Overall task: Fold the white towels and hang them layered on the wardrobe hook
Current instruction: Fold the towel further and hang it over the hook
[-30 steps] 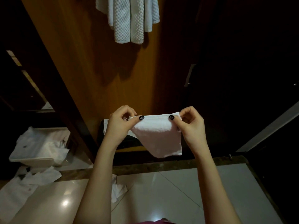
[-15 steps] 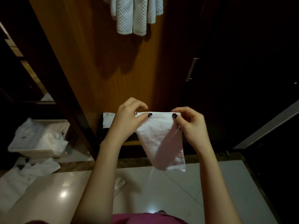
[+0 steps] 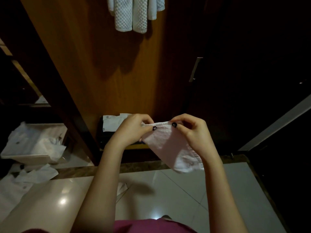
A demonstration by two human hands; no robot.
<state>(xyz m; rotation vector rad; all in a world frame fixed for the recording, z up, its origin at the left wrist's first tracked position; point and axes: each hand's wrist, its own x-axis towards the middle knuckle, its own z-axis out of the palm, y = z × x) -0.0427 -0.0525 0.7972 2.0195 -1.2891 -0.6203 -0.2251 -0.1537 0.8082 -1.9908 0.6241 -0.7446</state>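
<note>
Before the wardrobe panel (image 3: 104, 68), at mid-height, the small white towel (image 3: 168, 145) is held in the air by its top edge, well below the hung towels (image 3: 134, 14) at the far top of the view. Risk: the cloth is supported only at two pinch points set close together on one edge, and the remainder hangs free to a lower corner on the right. If either pinch slackens while the fold is formed, the layers are likely to slide apart, or the towel may drop to the tiled floor (image 3: 185, 190). A skewed fold would probably hang unevenly over the towels already up. The hook is out of view, so clearance there cannot be judged. On the left hand (image 3: 133, 132), the fingers (image 3: 148, 130) are curled closed, with thumb and forefinger pinching the left end of the top edge. On the right hand (image 3: 193, 133), the fingers are likewise curled closed, the thumb pinching the right end of that edge. No other object is held.
</note>
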